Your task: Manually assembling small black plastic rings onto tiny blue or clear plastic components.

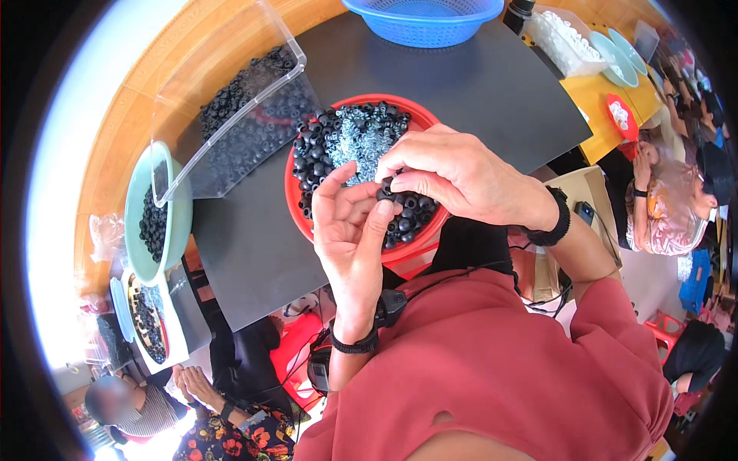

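Note:
A round red basin (294, 201) holds many small black bead-like parts (314, 157) around a heap of small clear pieces (367, 138). Over its near side, my left hand (350, 230) is palm up, its thumb and fingers closed on a small black part (387, 189). From the right, my right hand (469, 177) meets it, thumb and forefinger pinching at the same part. The fingertips hide most of that part, and whether a clear piece is with it cannot be seen.
A clear plastic bin (254, 107) of black parts stands left on the dark table (477, 92). Beyond it sits a pale green basin (184, 207) with more. A blue basket (430, 23) is at the far edge. A cardboard box (588, 184) stands right. Other people sit on both sides.

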`<action>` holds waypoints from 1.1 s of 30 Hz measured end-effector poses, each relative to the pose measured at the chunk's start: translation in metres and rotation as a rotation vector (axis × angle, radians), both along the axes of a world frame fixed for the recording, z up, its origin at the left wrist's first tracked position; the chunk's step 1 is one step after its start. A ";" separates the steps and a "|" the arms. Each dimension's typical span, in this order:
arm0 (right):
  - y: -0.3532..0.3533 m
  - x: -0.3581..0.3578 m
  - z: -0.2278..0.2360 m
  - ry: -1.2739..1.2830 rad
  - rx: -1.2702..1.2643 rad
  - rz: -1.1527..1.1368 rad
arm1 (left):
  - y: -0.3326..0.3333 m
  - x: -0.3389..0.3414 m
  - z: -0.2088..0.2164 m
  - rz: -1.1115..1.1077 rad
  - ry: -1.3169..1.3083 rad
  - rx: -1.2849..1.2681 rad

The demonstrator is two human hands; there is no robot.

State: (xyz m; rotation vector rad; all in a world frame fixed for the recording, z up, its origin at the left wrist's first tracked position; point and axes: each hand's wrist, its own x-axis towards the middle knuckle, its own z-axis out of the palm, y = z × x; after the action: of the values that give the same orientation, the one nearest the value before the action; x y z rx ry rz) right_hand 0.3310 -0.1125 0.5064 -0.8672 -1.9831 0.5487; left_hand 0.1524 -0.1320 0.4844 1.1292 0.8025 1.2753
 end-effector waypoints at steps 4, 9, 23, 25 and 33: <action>-0.001 0.001 0.000 0.038 -0.043 -0.016 | 0.000 -0.001 0.001 -0.020 -0.044 -0.058; -0.005 -0.002 -0.004 0.031 -0.013 -0.024 | 0.000 -0.002 0.000 -0.043 -0.073 -0.076; -0.008 0.002 -0.007 0.046 -0.007 -0.060 | -0.003 0.006 0.001 -0.017 -0.067 -0.038; -0.008 0.003 -0.005 0.078 -0.024 -0.073 | -0.002 0.006 -0.001 -0.029 -0.069 -0.038; -0.009 0.002 -0.006 0.000 0.018 -0.110 | -0.003 0.008 -0.002 -0.003 -0.061 -0.018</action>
State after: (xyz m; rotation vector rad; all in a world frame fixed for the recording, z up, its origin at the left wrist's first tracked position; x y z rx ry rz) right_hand 0.3325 -0.1213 0.5002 -0.9584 -1.9244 0.4670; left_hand 0.1603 -0.1348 0.4827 1.0718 0.7644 1.2916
